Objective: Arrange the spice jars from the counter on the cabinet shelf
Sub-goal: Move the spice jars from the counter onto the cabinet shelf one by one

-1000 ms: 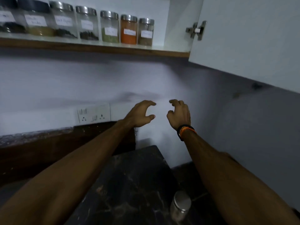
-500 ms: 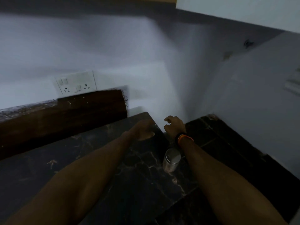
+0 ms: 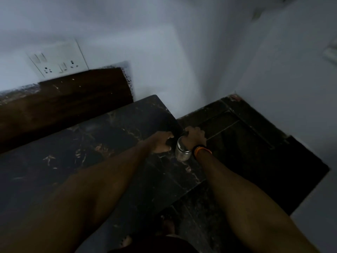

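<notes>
Both hands have descended from mid-air to the spice jar (image 3: 182,151), and the view has tilted down so that the cabinet shelf is out of frame. The jar stands upright near the right-hand edge of the table (image 3: 102,148), its long axis vertical and its lid facing up. It is a small cylinder with a clear body and a shiny metal lid; no label or writing can be read on it.

Right hand (image 3: 195,138), at 3 o'clock of the jar, lies against its side with the fingers curled over the far rim; whether the grip is fully closed cannot be told through the blur. An orange-and-black band (image 3: 202,150) circles that wrist. Left hand (image 3: 162,143), at 9 o'clock, sits just beside the jar with fingers loosely curved, a wide grip holding nothing.

Table surface is dark polished stone with pale veining. At 10 o'clock, a white switch and socket plate (image 3: 56,61) is mounted on the wall.
</notes>
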Demonstrator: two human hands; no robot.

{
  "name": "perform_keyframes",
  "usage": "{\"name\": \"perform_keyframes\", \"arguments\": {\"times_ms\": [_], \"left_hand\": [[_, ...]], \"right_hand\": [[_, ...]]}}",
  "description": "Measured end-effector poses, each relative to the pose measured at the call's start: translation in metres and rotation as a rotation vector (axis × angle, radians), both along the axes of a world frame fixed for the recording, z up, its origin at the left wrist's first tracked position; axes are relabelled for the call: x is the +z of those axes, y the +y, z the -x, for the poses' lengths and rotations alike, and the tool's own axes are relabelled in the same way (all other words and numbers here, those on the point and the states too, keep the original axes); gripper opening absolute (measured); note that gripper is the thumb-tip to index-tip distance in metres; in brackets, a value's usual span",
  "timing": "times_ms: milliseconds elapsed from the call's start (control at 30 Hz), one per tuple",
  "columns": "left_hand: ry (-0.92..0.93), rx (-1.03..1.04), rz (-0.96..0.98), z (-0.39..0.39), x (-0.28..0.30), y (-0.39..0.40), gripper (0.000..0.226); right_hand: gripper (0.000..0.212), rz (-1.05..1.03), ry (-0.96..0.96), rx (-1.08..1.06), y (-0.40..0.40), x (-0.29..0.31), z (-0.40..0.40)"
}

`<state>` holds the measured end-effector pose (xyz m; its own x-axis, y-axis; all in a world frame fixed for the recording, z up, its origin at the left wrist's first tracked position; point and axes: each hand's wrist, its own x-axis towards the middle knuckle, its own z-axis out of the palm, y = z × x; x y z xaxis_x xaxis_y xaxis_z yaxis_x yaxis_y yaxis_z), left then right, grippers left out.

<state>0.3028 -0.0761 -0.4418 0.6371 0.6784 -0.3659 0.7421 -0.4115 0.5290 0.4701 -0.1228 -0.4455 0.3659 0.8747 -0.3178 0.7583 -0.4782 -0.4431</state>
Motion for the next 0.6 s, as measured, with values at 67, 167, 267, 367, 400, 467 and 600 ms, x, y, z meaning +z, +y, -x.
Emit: {"name": "perform_keyframes", "arguments": {"times_ms": [67, 167, 267, 367, 400, 467, 600], "left_hand": [[0.023, 0.002, 0.015, -0.001, -0.007, -0.004, 0.063], [0.034, 0.023, 0.063, 0.001, -0.016, -0.005, 0.061], [0.028, 0.048, 0.103, 0.007, -0.022, -0.004, 0.06], [0.02, 0.066, 0.113, 0.014, -0.026, -0.004, 0.061], [0.02, 0.08, 0.119, 0.017, -0.028, -0.004, 0.061], [0.03, 0.109, 0.122, 0.022, -0.032, -0.004, 0.063], [-0.011, 0.219, 0.159, 0.034, -0.042, -0.005, 0.062]], "right_hand": [[0.057, 0.03, -0.005, -0.023, -0.003, -0.011, -0.001], [0.076, 0.135, -0.012, -0.026, -0.003, -0.023, 0.001], [0.101, 0.192, -0.002, -0.016, -0.002, -0.034, 0.006], [0.106, 0.145, 0.009, -0.031, -0.003, -0.046, 0.009], [0.104, 0.125, -0.004, -0.025, -0.004, -0.05, 0.011], [0.096, 0.079, -0.061, 0.001, -0.006, -0.056, 0.012], [0.085, 0.02, -0.061, 0.06, -0.008, -0.058, 0.015]]}}
